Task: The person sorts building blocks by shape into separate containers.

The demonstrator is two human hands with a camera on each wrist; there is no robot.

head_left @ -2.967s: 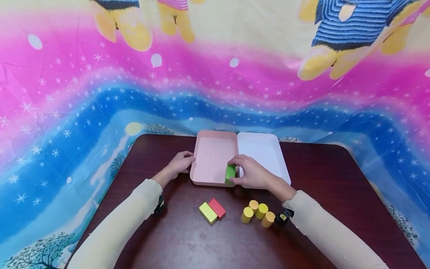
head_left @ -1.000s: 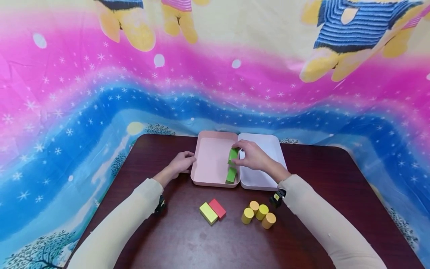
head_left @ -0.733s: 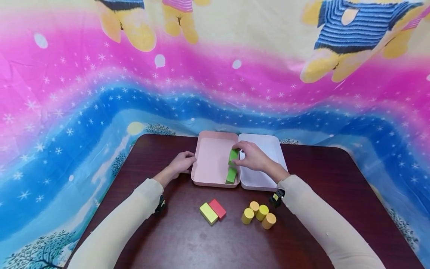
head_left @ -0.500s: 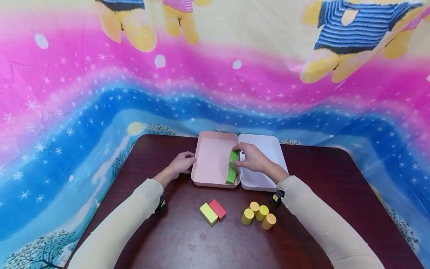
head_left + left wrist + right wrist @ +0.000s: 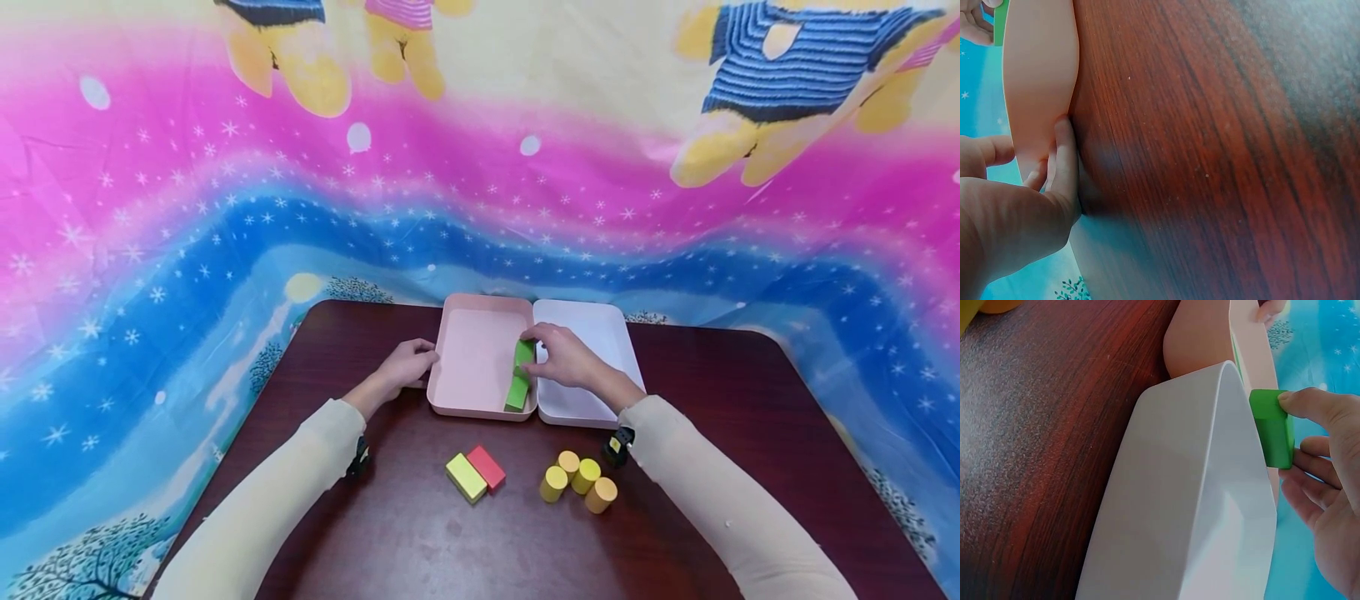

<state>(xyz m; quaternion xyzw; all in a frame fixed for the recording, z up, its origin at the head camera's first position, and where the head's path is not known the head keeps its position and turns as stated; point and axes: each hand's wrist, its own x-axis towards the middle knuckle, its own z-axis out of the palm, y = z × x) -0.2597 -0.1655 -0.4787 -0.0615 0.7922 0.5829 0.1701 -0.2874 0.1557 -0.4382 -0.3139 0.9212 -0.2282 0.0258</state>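
A pink tray (image 5: 472,354) and a white tray (image 5: 592,333) stand side by side at the back of the dark wooden table. My right hand (image 5: 561,358) pinches a green block (image 5: 524,352) (image 5: 1271,428) between thumb and fingers at the pink tray's right wall. Another green block (image 5: 516,392) lies in the tray just in front of it. My left hand (image 5: 407,363) (image 5: 1016,212) holds the pink tray's left wall (image 5: 1038,87), its fingers against the outside.
In front of the trays lie a yellow block (image 5: 465,476) and a red block (image 5: 486,465), side by side. Three yellow and orange cylinders (image 5: 576,481) stand to their right. A bright patterned cloth (image 5: 225,208) hangs behind and around the table.
My right hand set one green block at the tray's front right, then brought a second one in and lowered it behind the first. The left hand has stayed on the tray.
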